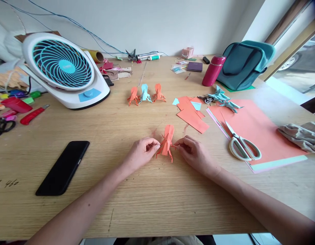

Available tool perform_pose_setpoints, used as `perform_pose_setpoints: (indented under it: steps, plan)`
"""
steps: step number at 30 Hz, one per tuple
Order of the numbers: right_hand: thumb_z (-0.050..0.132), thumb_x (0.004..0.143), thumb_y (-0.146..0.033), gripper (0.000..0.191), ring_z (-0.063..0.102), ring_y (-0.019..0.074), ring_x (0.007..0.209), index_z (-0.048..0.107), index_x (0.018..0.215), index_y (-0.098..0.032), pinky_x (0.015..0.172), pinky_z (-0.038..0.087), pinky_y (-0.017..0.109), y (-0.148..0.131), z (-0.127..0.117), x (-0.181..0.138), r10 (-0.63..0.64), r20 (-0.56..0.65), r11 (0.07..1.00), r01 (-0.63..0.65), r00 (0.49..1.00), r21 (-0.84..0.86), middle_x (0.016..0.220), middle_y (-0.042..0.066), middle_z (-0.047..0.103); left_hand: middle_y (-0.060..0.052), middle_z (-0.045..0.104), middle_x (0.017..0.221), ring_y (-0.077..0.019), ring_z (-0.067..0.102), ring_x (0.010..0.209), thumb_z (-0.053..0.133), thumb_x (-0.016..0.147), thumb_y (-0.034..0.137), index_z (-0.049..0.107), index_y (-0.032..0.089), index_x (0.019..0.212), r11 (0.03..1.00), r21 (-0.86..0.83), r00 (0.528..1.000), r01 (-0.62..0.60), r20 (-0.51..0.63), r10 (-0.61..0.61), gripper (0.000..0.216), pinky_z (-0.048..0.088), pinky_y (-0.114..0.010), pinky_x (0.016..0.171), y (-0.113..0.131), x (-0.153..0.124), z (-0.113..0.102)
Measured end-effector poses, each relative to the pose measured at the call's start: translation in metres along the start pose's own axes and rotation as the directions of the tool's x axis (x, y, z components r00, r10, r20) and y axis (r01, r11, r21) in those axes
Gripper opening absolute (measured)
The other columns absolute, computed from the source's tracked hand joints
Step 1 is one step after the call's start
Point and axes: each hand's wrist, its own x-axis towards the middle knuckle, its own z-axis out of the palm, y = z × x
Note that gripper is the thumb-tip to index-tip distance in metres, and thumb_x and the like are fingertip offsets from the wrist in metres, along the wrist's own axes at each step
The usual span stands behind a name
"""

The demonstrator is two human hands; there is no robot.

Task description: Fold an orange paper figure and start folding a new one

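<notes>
Craft table (147,207), scissors (236,137), coloured sheets (269,127), paper figures (168,139)

The single head-worn view looks forward and down over the tabletop (108,126) from its six o'clock edge, the forearms (96,200) entering at eight and four o'clock. It sits near, with the hands (142,152) just below centre, yet spans wide enough to reach the back wall (198,27) at twelve o'clock and the bright opening (297,69) at two o'clock.
</notes>
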Motion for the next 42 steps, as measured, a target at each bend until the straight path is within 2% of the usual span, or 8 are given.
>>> perform_pose_setpoints:
  steps: [7, 13, 17, 24, 30, 34, 38, 42]
  plan:
    - [0.053, 0.091, -0.025, 0.020, 0.053, 0.0136, 0.065, 0.072, 0.092, -0.019, 0.060, 0.040, 0.027, -0.001, 0.006, 0.006, 0.076, -0.012, 0.996, -0.076, 0.997, -0.054, 0.079, 0.003, 0.065, 0.000, 0.068, 0.074, -0.0128, 0.055, 0.063, 0.062, 0.083, 0.024, 0.072, 0.019, 0.079, 0.999, 0.036, 1.000, 0.004, -0.027, -0.003, 0.012, 0.041, -0.025, 0.061, 0.001, -0.004, 0.011]
    - [0.053, 0.090, -0.029, 0.021, 0.057, 0.0159, 0.069, 0.070, 0.086, -0.018, 0.064, 0.043, 0.029, 0.000, 0.007, 0.006, 0.100, -0.056, 0.995, -0.100, 0.993, 0.014, 0.080, 0.004, 0.068, -0.001, 0.071, 0.078, -0.0142, 0.060, 0.069, 0.059, 0.085, 0.020, 0.072, 0.019, 0.077, 0.999, 0.014, 0.998, -0.044, -0.045, 0.044, 0.015, 0.043, -0.025, 0.065, -0.003, -0.006, 0.009]
    - [0.055, 0.091, -0.033, 0.021, 0.055, 0.0153, 0.066, 0.069, 0.086, -0.018, 0.060, 0.042, 0.027, -0.003, 0.006, -0.006, 0.111, -0.095, 0.993, -0.108, 0.989, 0.042, 0.078, 0.003, 0.066, -0.001, 0.067, 0.074, -0.0129, 0.056, 0.064, 0.065, 0.081, 0.022, 0.074, 0.019, 0.079, 0.999, 0.025, 0.999, -0.040, -0.020, 0.041, 0.010, 0.043, -0.025, 0.062, -0.007, -0.006, 0.009]
    - [0.063, 0.086, -0.031, 0.017, 0.050, 0.0139, 0.061, 0.075, 0.091, -0.020, 0.057, 0.038, 0.026, -0.018, 0.008, -0.016, 0.133, 0.013, 0.991, -0.132, 0.991, -0.021, 0.069, 0.000, 0.059, 0.001, 0.063, 0.072, -0.0114, 0.053, 0.061, 0.071, 0.075, 0.022, 0.074, 0.019, 0.078, 1.000, 0.003, 1.000, -0.010, 0.001, 0.010, 0.006, 0.042, -0.025, 0.061, -0.011, -0.005, 0.014]
    - [0.064, 0.084, -0.030, 0.017, 0.050, 0.0139, 0.059, 0.076, 0.090, -0.021, 0.055, 0.037, 0.026, -0.018, 0.010, -0.014, 0.111, 0.024, 0.991, -0.109, 0.994, -0.078, 0.068, 0.000, 0.060, 0.002, 0.063, 0.067, -0.0117, 0.053, 0.060, 0.070, 0.074, 0.018, 0.072, 0.018, 0.073, 0.999, 0.032, 1.000, 0.008, -0.007, -0.008, 0.003, 0.041, -0.024, 0.060, -0.009, -0.005, 0.014]
    - [0.064, 0.083, -0.029, 0.014, 0.051, 0.0138, 0.059, 0.075, 0.083, -0.022, 0.054, 0.037, 0.026, -0.018, 0.011, -0.014, 0.112, 0.039, 0.989, -0.108, 0.993, -0.106, 0.065, -0.001, 0.060, 0.001, 0.064, 0.066, -0.0126, 0.055, 0.060, 0.069, 0.074, 0.017, 0.071, 0.018, 0.070, 0.999, 0.042, 1.000, 0.019, 0.001, -0.019, 0.005, 0.041, -0.025, 0.060, -0.006, -0.004, 0.013]
    - [0.062, 0.082, -0.027, 0.014, 0.053, 0.0141, 0.058, 0.075, 0.081, -0.022, 0.053, 0.037, 0.025, -0.013, 0.011, -0.006, 0.151, 0.030, 0.985, -0.148, 0.988, -0.087, 0.064, -0.001, 0.061, 0.001, 0.065, 0.064, -0.0125, 0.055, 0.059, 0.067, 0.074, 0.019, 0.071, 0.018, 0.070, 1.000, -0.011, 1.000, 0.018, -0.022, -0.018, 0.006, 0.041, -0.024, 0.058, -0.004, 0.001, 0.010]
    - [0.063, 0.081, -0.030, 0.015, 0.055, 0.0146, 0.057, 0.076, 0.081, -0.021, 0.053, 0.036, 0.026, -0.008, 0.007, 0.017, 0.149, -0.010, 0.982, -0.149, 0.989, -0.117, 0.063, -0.001, 0.063, 0.001, 0.067, 0.065, -0.0125, 0.056, 0.059, 0.067, 0.075, 0.024, 0.071, 0.018, 0.070, 0.999, -0.039, 0.998, 0.007, -0.054, -0.009, 0.009, 0.041, -0.024, 0.057, -0.005, 0.022, 0.004]
